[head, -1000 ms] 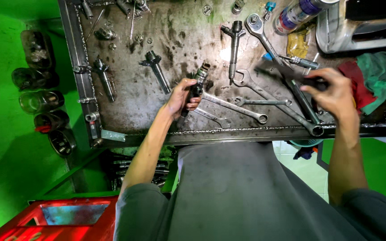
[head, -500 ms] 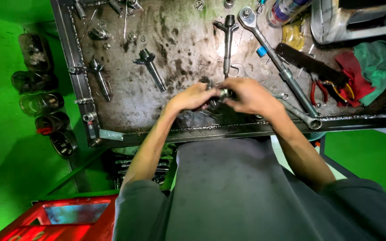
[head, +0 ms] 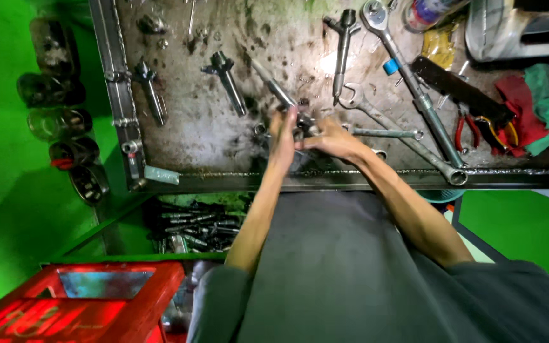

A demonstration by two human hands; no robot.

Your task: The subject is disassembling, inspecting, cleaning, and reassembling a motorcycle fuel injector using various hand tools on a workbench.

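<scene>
My two hands meet over the front middle of a stained metal workbench [head: 185,136]. My left hand [head: 282,138] is closed around a slim metal injector [head: 276,89] that slants up and to the left. My right hand [head: 337,141] grips the dark lower end of the same injector [head: 304,122], its fingers touching my left hand. The grip is blurred, so I cannot tell whether a small tool is also in the right hand.
Loose injectors [head: 227,75] [head: 150,92] [head: 343,47], a long ratchet [head: 414,89], spanners [head: 386,132], red-handled pliers [head: 468,133] and red and green rags [head: 544,101] lie on the bench. Below are a shelf of metal parts [head: 192,225] and a red crate [head: 77,305].
My right hand came back from the tools at the right and joined my left hand on the injector. Both hands have since shifted slightly up the bench, and the injector now tilts up-left.
</scene>
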